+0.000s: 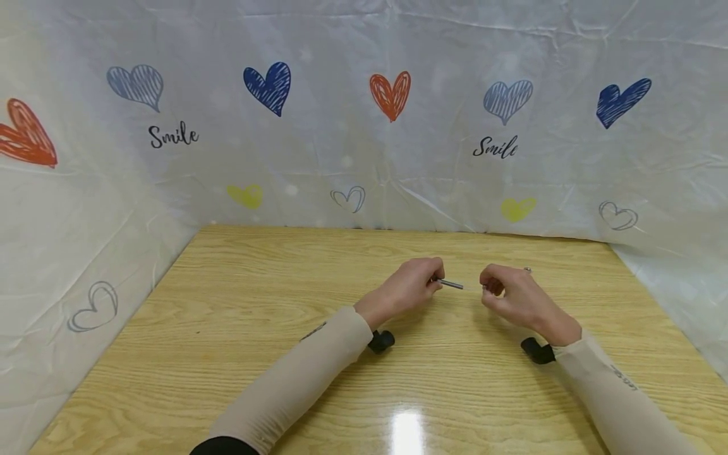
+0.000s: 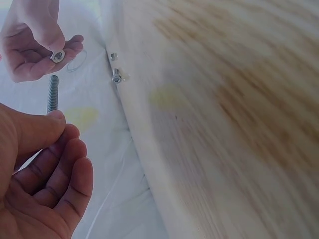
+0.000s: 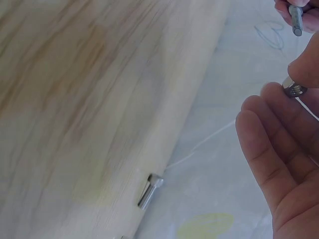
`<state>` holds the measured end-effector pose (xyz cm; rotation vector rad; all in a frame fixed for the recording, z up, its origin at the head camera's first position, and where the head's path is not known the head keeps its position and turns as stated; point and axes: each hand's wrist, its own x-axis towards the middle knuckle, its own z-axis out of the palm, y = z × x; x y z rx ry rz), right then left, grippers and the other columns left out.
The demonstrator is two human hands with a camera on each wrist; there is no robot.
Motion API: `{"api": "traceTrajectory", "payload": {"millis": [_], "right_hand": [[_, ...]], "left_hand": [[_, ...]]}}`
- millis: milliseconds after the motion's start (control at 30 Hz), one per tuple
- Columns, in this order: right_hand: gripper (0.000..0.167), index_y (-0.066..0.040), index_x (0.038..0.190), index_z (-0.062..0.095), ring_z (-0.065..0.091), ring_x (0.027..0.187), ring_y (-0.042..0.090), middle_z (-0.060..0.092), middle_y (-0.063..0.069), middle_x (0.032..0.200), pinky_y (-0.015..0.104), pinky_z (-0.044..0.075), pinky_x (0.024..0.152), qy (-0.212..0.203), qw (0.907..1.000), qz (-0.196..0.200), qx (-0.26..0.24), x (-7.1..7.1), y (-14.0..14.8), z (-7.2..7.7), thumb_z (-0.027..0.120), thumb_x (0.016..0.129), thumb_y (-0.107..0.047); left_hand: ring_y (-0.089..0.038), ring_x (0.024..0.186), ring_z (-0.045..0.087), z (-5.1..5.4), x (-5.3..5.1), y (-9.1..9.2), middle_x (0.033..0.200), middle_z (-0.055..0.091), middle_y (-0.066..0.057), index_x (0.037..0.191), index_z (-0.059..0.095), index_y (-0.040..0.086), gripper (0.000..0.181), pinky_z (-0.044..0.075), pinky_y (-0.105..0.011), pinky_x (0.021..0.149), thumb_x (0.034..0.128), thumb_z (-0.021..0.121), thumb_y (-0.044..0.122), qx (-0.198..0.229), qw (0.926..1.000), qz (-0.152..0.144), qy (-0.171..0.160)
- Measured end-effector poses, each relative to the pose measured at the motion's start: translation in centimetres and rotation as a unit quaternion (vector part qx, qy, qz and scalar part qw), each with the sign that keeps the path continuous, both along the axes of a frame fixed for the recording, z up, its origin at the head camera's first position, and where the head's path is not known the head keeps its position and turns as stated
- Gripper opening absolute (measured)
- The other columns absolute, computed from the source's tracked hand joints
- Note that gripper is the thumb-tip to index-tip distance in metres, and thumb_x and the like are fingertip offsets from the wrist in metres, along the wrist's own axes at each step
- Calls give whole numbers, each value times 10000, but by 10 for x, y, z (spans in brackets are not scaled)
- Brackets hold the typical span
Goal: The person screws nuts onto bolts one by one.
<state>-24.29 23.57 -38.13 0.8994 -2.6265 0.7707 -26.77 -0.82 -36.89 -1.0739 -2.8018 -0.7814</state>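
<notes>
My left hand [image 1: 406, 285] pinches a metal bolt [image 1: 452, 284] between thumb and fingers. The bolt's threaded shank [image 2: 53, 94] sticks out toward the other hand; its head is hidden in the grip. A small nut [image 3: 294, 88] is pinched between the thumb and finger of my right hand [image 1: 523, 296]. A short gap separates the bolt's tip from the nut. Both hands are raised above the wooden table [image 1: 273, 272].
Beyond the right hand, another bolt [image 3: 149, 190] lies on the table near its far edge. A small metal piece [image 2: 114, 57], perhaps a nut, is close to it. White sheeting [image 1: 341, 145] printed with hearts rises behind and beside the table.
</notes>
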Motion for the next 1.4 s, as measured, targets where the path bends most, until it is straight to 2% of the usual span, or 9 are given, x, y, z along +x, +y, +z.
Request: {"api": "traceTrajectory", "payload": {"millis": [267,667,1400], "right_hand": [[98,-79,928,624,553,712,68,588,-65,811,360,511,642,66,9999,104,-101,-1,-10,2,623,838,-40],[153,-94,919,619,574,727,83,607,-36,844,365,520,654,52,9987,384,-338,-2,-25,3,642,825,25],[124,-88,926,615,594,731,69,603,-59,854,396,533,649,-87,9920,857,-921,-8,-51,1,663,851,-1]], "left_hand": [[-92,761,545,2,2,-11,881,610,21,942,584,120,60,461,-220,669,928,635,92,172,9998,25,-48],[-99,772,551,1,3,-24,904,624,10,953,591,112,55,470,-227,674,928,635,89,302,9994,145,-42],[-103,747,540,1,11,-43,865,599,31,935,586,118,68,468,-227,649,921,642,81,508,9981,353,57]]}}
